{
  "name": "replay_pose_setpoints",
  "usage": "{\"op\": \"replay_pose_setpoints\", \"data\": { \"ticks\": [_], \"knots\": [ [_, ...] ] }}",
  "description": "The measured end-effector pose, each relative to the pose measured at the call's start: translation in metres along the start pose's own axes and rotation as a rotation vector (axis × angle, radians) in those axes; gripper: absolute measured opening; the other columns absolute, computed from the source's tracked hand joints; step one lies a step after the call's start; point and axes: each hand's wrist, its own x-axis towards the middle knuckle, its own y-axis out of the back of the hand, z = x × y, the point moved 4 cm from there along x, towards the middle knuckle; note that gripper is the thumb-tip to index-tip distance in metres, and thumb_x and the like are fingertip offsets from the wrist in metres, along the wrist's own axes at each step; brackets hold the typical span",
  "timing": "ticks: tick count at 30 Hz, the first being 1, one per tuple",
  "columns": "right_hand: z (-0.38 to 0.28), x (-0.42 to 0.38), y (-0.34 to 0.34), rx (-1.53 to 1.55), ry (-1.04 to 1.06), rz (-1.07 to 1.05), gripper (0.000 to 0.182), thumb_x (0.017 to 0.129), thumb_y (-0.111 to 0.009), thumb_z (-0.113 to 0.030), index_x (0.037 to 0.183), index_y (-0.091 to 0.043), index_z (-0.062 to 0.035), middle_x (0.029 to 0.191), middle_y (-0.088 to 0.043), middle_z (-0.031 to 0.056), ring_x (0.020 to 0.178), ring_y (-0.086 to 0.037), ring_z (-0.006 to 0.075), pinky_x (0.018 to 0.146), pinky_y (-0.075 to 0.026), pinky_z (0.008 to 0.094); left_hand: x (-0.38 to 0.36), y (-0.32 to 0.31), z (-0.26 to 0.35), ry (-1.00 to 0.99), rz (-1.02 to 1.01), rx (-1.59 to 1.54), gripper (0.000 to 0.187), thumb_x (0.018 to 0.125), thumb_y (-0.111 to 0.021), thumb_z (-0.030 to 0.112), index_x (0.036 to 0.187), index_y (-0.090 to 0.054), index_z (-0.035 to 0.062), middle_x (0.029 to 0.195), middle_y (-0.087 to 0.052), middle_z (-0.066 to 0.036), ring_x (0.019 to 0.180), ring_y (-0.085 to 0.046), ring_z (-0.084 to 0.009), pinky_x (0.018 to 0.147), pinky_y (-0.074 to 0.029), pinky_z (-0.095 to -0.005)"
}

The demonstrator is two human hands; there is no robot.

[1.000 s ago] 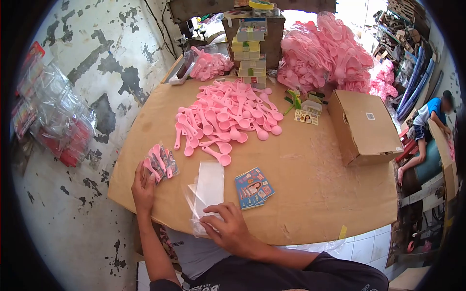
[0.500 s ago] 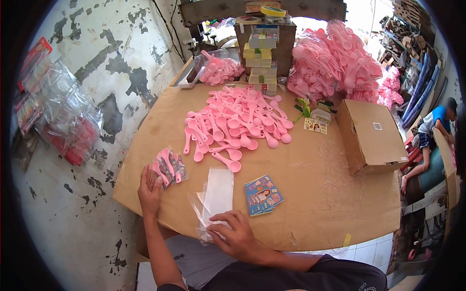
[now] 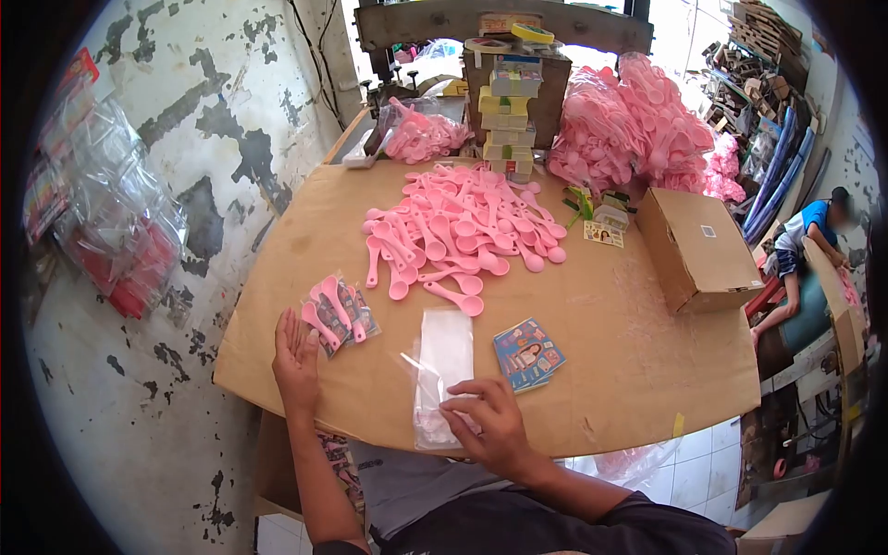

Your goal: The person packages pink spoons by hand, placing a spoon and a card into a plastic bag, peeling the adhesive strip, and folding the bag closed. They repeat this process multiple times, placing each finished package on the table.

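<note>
My left hand [image 3: 298, 363] is open, fingers extended, at the table's left edge beside several packed pink spoons [image 3: 339, 314] on blue cards. Clear plastic bags [image 3: 446, 351] lie in a stack near the front edge. Over their lower part is my right hand [image 3: 486, 421], its thumb and fingers bent together at a bag's edge. Right of the bags is a small stack of blue printed cards [image 3: 529, 355]. A large heap of loose pink spoons [image 3: 462, 227] covers the middle of the table.
A closed cardboard box [image 3: 698, 250] stands at the right. Stacked card bundles [image 3: 507, 120] and bagged pink spoons [image 3: 629, 125] are at the back. Small yellow cards [image 3: 603, 233] lie near the box. Another person [image 3: 805, 240] sits at the far right.
The view has shifted slightly. A bag's edge now sticks up at my right hand, which has stayed over the bags. My left hand remains beside the packed spoons.
</note>
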Motion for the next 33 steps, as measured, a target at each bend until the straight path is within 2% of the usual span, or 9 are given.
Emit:
{"op": "replay_pose_setpoints", "data": {
  "ticks": [6,7,8,11,15,17,23,29,33],
  "knots": [
    [-0.007,0.002,0.005,-0.081,0.014,0.088,0.019,0.082,-0.080,-0.002,0.099,-0.073,-0.0065,0.109,-0.067,0.0107,0.099,-0.060,0.0314,0.081,-0.051,0.0399,-0.007,0.009,0.006,-0.148,0.141,0.049,0.050,0.103,-0.059,0.013,0.146,-0.046,-0.0076,0.151,-0.050,-0.023,0.143,-0.047,-0.0301,0.117,-0.040,-0.0421],
    [-0.008,0.003,0.006,-0.082,-0.022,0.072,0.019,0.082,-0.080,-0.002,0.099,-0.073,-0.0065,0.109,-0.067,0.0107,0.099,-0.060,0.0314,0.081,-0.051,0.0399,-0.009,0.010,0.016,-0.287,0.254,0.094,0.036,0.104,-0.059,0.013,0.133,-0.056,-0.0080,0.134,-0.062,-0.019,0.124,-0.061,-0.0247,0.108,-0.048,-0.0376],
    [-0.010,0.005,0.010,-0.113,0.004,0.098,0.019,0.082,-0.080,-0.002,0.099,-0.073,-0.0066,0.109,-0.066,0.0106,0.099,-0.060,0.0310,0.080,-0.050,0.0396,-0.016,0.009,0.018,-0.250,0.237,0.104,0.036,0.104,-0.059,0.013,0.133,-0.056,-0.0080,0.134,-0.062,-0.019,0.124,-0.061,-0.0247,0.108,-0.048,-0.0376],
    [-0.015,0.016,0.019,-0.180,0.023,0.125,0.019,0.081,-0.080,-0.003,0.099,-0.073,-0.0068,0.110,-0.066,0.0103,0.098,-0.060,0.0301,0.079,-0.050,0.0394,-0.044,-0.001,0.056,-0.225,0.205,-0.153,0.024,0.108,-0.052,0.020,0.108,-0.064,-0.0004,0.098,-0.070,-0.008,0.084,-0.063,-0.0106,0.070,-0.046,-0.0234],
    [-0.032,0.028,0.022,-0.292,0.161,0.085,0.024,0.079,-0.080,-0.003,0.101,-0.075,-0.0086,0.112,-0.067,0.0093,0.098,-0.060,0.0292,0.079,-0.050,0.0388,-0.087,-0.055,0.090,0.097,-0.446,-0.516,0.044,0.109,-0.052,0.037,0.111,-0.066,-0.0040,0.098,-0.071,-0.011,0.085,-0.065,-0.0118,0.075,-0.050,-0.0244],
    [-0.041,0.030,0.017,-0.322,0.235,-0.010,0.027,0.077,-0.081,-0.003,0.102,-0.075,-0.0096,0.113,-0.067,0.0090,0.099,-0.060,0.0294,0.080,-0.050,0.0388,-0.098,-0.076,0.094,0.274,-0.554,-0.707,0.046,0.109,-0.054,0.038,0.116,-0.067,-0.0052,0.103,-0.072,-0.011,0.090,-0.066,-0.0124,0.077,-0.052,-0.0259],
    [-0.041,0.025,0.006,-0.363,0.315,-0.205,0.033,0.073,-0.083,-0.006,0.105,-0.075,-0.0116,0.119,-0.066,0.0078,0.104,-0.060,0.0302,0.085,-0.051,0.0411,-0.100,-0.094,0.081,0.424,-0.519,-0.826,0.032,0.107,-0.058,0.023,0.119,-0.067,-0.0054,0.106,-0.072,-0.010,0.096,-0.068,-0.0121,0.084,-0.056,-0.0272],
    [0.016,0.029,0.066,-0.527,-0.289,0.040,0.034,0.089,-0.079,-0.023,0.114,-0.070,-0.0034,0.110,-0.063,0.0127,0.104,-0.060,0.0294,0.091,-0.048,0.0429,-0.095,-0.088,0.072,0.517,-0.462,-0.972,0.037,0.108,-0.052,0.015,0.142,-0.049,0.0025,0.115,-0.072,-0.026,0.104,-0.074,-0.0315,0.086,-0.062,-0.0380],
    [0.050,0.019,0.079,-0.629,-0.511,0.039,0.037,0.092,-0.077,-0.029,0.113,-0.068,0.0004,0.107,-0.063,0.0141,0.104,-0.059,0.0303,0.091,-0.046,0.0430,-0.091,-0.090,0.076,0.550,-0.407,-1.054,0.037,0.106,-0.054,0.013,0.142,-0.049,0.0029,0.120,-0.070,-0.026,0.112,-0.071,-0.0328,0.091,-0.061,-0.0390]
  ]
}}
